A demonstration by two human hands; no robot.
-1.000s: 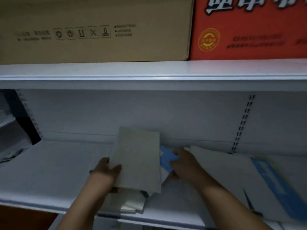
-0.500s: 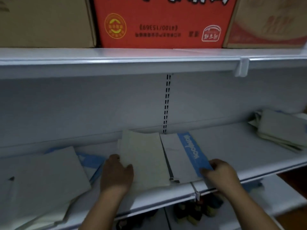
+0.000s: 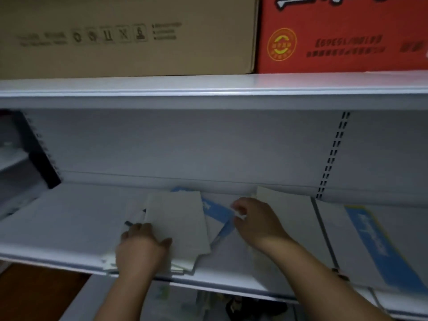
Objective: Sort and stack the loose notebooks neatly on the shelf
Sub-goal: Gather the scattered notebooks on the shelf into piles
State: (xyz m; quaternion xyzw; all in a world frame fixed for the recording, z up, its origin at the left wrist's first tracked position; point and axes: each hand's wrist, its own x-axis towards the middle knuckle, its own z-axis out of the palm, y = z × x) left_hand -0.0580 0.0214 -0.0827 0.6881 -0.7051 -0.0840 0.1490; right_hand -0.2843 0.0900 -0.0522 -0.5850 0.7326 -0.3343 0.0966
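Observation:
On the white shelf (image 3: pixel 58 228) lies a loose pile of notebooks. A pale grey-green notebook (image 3: pixel 178 223) is on top of it, tilted. My left hand (image 3: pixel 143 246) grips the pile's front left corner, thumb across the top cover. A white notebook with a blue band (image 3: pixel 217 212) sticks out from under the right side of the pile. My right hand (image 3: pixel 257 223) has its curled fingers and thumb pinched at that notebook's right corner. Behind my right hand lies another pale notebook (image 3: pixel 289 209). A large notebook with a blue band (image 3: pixel 379 246) lies at the right.
The upper shelf (image 3: pixel 208 89) hangs low over the work space and carries a brown carton (image 3: pixel 129 35) and a red carton (image 3: pixel 342 35). A slotted upright (image 3: pixel 333 156) runs down the back wall. Dark items (image 3: pixel 243 306) sit on the shelf below.
The view has swung back left from the right-hand section to the pile. Both hands have come back to the pile, the right hand now at the blue-banded notebook sticking out from under the pale one.

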